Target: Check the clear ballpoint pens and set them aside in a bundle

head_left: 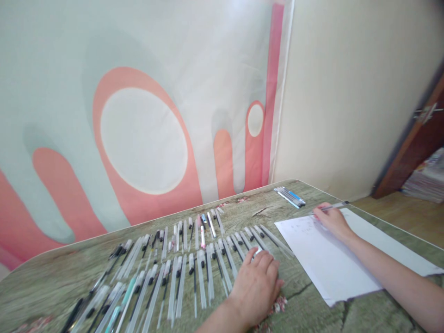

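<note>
My right hand (331, 221) pinches a slim pen (335, 206) above the upper part of a white paper sheet (342, 259). Faint marks show on the sheet near its top left corner. My left hand (256, 282) lies palm down on the table, left of the paper, its fingers loosely bent. A small whitish thing (257, 251) shows at its fingertips; I cannot make out what it is. Next to that hand, rows of clear pen barrels (225, 263) with black-and-clear caps and dark refills are spread out. What lies under the left palm is hidden.
A small bundle of blue and grey pens or refills (289, 197) lies at the back right of the wood-patterned table (301, 291). More pens, one mint green (129, 290), fill the left side. A pink-and-grey patterned backdrop (149, 199) stands behind; a brown door (409, 138) is far right.
</note>
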{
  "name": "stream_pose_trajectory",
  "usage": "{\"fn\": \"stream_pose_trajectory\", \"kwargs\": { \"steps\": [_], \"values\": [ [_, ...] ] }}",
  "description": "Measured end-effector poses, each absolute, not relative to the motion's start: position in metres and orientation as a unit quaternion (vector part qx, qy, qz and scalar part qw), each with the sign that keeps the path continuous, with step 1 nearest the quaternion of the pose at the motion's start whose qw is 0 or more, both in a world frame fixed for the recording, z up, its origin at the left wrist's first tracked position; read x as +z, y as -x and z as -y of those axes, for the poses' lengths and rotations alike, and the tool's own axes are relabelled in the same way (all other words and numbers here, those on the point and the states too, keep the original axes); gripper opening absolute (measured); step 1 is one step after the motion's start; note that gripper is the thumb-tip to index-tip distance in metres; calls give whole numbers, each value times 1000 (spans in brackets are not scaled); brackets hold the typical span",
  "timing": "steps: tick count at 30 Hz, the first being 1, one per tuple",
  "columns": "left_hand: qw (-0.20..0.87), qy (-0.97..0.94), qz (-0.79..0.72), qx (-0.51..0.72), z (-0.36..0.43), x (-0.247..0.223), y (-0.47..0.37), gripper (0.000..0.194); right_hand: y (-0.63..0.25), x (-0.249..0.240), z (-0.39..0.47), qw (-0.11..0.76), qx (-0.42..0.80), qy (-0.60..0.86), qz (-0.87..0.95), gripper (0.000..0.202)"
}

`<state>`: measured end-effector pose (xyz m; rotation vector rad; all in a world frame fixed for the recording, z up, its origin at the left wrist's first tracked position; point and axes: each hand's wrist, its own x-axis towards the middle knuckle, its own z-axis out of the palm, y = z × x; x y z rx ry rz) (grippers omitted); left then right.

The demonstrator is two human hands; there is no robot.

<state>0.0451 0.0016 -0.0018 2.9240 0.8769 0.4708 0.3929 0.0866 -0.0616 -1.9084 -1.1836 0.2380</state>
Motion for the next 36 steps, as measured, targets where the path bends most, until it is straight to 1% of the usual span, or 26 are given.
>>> {"fn": "stream_pose_trajectory", "kwargs": {
  "steps": [10,18,36],
  "values": [
    [52,-938,-301,162,-2,-5,-46,32,-394,-60,-83,404,82,767,491,18],
    [45,-940,-300,155,-2,-5,-46,32,-397,-64,-86,389,72,771,500,16],
    [23,-943,-298,145,-2,-6,-45,33,-400,-68,-88,397,59,765,504,17]
  ]
}}
